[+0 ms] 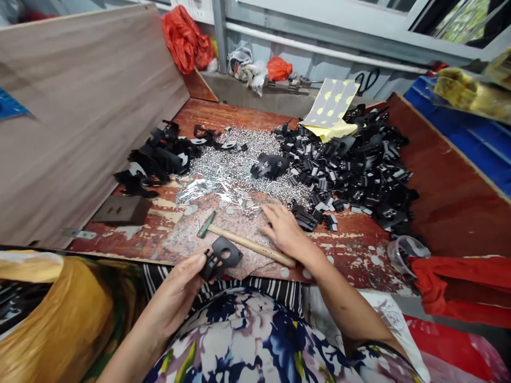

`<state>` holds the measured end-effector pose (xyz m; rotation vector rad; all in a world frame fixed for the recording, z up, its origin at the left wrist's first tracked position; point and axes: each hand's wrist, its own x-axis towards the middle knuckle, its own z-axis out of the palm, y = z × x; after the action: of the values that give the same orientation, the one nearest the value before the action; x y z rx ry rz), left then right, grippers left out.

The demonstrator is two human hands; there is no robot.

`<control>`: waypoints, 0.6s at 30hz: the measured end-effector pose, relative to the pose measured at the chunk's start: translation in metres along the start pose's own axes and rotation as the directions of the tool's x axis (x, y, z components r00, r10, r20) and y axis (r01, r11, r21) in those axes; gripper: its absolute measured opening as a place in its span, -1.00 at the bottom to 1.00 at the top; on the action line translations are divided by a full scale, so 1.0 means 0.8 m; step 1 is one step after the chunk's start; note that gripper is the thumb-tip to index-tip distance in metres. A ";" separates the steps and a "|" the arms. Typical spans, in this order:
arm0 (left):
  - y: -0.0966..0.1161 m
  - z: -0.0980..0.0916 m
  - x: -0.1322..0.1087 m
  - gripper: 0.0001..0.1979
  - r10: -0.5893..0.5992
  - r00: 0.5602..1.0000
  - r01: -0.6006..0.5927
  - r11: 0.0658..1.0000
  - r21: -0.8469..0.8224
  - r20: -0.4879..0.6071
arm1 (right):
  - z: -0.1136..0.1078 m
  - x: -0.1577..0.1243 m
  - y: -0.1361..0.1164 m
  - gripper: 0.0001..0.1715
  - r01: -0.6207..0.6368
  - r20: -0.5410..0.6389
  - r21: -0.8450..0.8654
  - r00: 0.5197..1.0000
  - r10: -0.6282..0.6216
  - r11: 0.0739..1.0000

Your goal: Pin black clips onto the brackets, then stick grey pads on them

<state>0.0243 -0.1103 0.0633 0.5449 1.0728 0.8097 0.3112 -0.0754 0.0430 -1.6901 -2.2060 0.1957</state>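
Note:
My left hand (179,287) is closed on a black plastic part with a round hole (230,254), held just above the front edge of the bench. Reaching over the stone slab, my right hand (285,231) has its fingers stretched out at the near edge of a heap of small metal pins (235,170); nothing shows in it. Below that hand lies a hammer (247,243), its green head to the left and its wooden handle partly under the wrist. Another black part (269,166) sits on top of the pins.
Many small black pieces (347,165) are piled at the right, under a yellow-spotted sheet (333,103). More black parts (159,157) lie at the left, behind a brown block (122,210). Wooden boards wall both sides. A clear plastic cup (405,252) stands at the front right.

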 end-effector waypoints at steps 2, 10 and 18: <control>0.000 -0.008 -0.002 -0.55 0.000 1.000 0.000 1.000 -0.017 -0.023 | -0.016 -0.004 0.019 -0.50 -0.029 -0.090 0.102 0.995 0.038 0.994; 0.003 -0.003 -0.001 -0.63 0.079 0.997 -0.073 0.972 0.223 -0.015 | -0.015 -0.021 0.002 -0.54 0.000 0.003 -0.094 1.000 0.000 0.996; 0.006 0.029 0.011 -0.68 0.055 0.984 -0.079 0.987 0.138 0.168 | -0.019 -0.014 -0.045 -0.66 0.086 -0.307 0.261 0.952 -0.002 0.962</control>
<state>0.0464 -0.1007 0.0717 0.7608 0.9693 0.7356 0.2864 -0.0977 0.0661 -1.4146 -1.8915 0.2010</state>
